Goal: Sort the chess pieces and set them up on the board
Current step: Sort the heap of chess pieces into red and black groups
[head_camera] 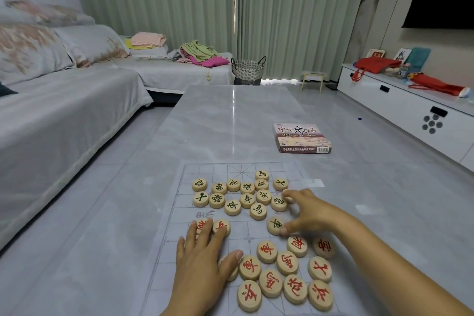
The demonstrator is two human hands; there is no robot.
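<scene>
Pressing flat on the board (pixel 164 251), the left hand (pixel 202 259) lies palm down with straight fingers. Its fingertips rest on two red-lettered pieces (pixel 221 226) at the board's left side, near the middle line. The thumb sticks out to the right, just beside another piece that the hand partly hides.

The right hand (pixel 310 213) reaches in from the right with its fingers spread wide and gripping nothing. Its thumb tip touches one dark-lettered piece (pixel 274 224) that sits alone between the two groups. Its forefinger tip is at a piece on the right edge of the far group; whether it presses down, cannot tell.

The dark-lettered pieces (pixel 233 207) are bunched loosely on the far half of the board, off the grid points, some touching. The red pieces (pixel 287 263) are bunched on the near half toward the right, also unsorted and close-packed. All the discs lie face up.

The board is a thin pale sheet with a printed grid, lying flat on the near end of a grey marble-look table (pixel 230 115). The chess box (pixel 301 137) lies on the table beyond the board, to the right, well apart from the pieces.

A grey sofa (pixel 64 110) stands at left with folded clothes on it, a woven basket (pixel 248 69) by the green curtains, and a white cabinet (pixel 400 102) at right.
</scene>
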